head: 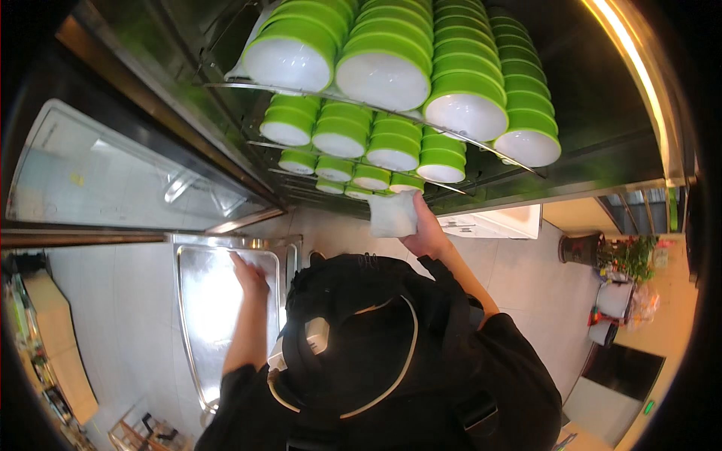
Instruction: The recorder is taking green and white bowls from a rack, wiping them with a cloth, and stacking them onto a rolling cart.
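Rows of nested green bowls (383,67) with white insides lie on their sides on the wire shelves (344,101) of a dark cabinet. My right hand (424,228) grips a folded white cloth (393,214) close to the lowest bowls, at the cabinet's near side. Over the rim of a stainless-steel cart (208,304) at the left, my left hand (249,275) is held with its fingers partly extended and nothing in it. Whether that hand touches the metal, I cannot tell.
A cabinet door with a glass panel (124,169) stands open at the left. White drawers (491,221) are beyond my right hand. A potted plant (626,253) stands at the far right, and a wooden rack (146,431) is at the lower left.
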Demonstrator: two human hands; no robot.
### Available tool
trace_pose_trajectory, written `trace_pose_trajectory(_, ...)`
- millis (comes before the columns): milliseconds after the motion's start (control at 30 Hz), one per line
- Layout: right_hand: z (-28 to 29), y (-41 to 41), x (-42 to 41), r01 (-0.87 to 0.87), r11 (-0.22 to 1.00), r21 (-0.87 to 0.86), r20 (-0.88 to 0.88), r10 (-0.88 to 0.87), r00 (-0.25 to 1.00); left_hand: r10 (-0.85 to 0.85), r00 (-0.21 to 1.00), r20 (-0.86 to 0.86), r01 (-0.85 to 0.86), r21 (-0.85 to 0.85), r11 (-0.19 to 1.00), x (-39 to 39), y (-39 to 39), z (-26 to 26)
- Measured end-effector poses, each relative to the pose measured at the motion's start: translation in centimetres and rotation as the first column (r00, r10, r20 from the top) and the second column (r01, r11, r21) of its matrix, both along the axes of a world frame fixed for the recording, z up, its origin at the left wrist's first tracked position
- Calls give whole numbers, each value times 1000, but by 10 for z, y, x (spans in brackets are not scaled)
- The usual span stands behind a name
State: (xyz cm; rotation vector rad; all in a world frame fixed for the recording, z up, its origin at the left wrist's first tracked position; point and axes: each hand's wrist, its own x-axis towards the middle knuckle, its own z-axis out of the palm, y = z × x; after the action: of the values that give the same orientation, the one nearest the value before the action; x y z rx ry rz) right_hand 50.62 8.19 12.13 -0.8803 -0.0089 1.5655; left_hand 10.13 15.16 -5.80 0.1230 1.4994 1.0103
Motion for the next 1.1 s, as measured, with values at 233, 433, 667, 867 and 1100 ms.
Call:
trace_pose_trajectory(233,29,22,-40,-290,949,124,147,271,951,-779,511,364,602,496,626,120,2,109)
trace_pose_trajectory(433,55,25,-69,-436,900,18,693,304,654,-919,277,279,654,646,393,161,43,143)
trace_pose_trajectory(667,41,3,-57,-56,969,239,-51,70,996,-865,427,264,534,699,477,192,32,165)
trace_pose_trajectory(867,-8,-22,-57,-51,884,465,-252,187,950,-892,356,-279,753,651,96,207,23,181)
trace_pose_trajectory(1100,-9,-38,-9,-115,990,78,-105,123,987,-904,207,-374,827,561,-43,235,12,171)
